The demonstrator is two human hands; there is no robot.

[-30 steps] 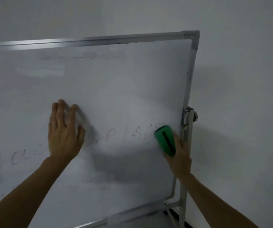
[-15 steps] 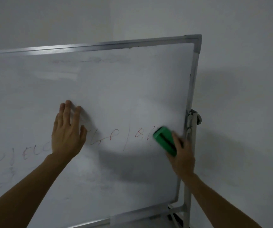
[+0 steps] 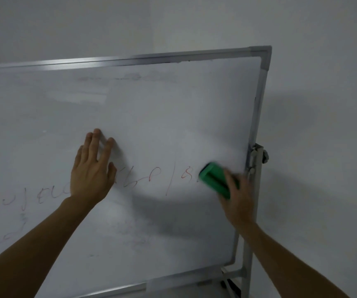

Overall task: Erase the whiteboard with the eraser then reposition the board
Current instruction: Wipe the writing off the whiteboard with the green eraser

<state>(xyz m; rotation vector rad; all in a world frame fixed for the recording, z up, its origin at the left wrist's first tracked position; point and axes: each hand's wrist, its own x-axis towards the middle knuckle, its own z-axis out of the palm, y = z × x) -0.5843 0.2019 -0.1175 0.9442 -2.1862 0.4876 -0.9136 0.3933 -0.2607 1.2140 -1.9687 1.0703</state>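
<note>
Resting flat on the whiteboard (image 3: pixel 173 108), the left hand (image 3: pixel 91 168) had its fingers straight and slightly spread. The right hand (image 3: pixel 237 196) gripped the green eraser (image 3: pixel 215 179) against the board near its right edge, just beside faint red marks (image 3: pixel 151 179). Behind the frame stood the stand's grey post (image 3: pixel 247 261), then a pale wall (image 3: pixel 323 104).

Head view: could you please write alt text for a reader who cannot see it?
The right hand holds a green eraser against a whiteboard near its right edge, beside faint red writing. The left hand rests flat on the board.
</note>
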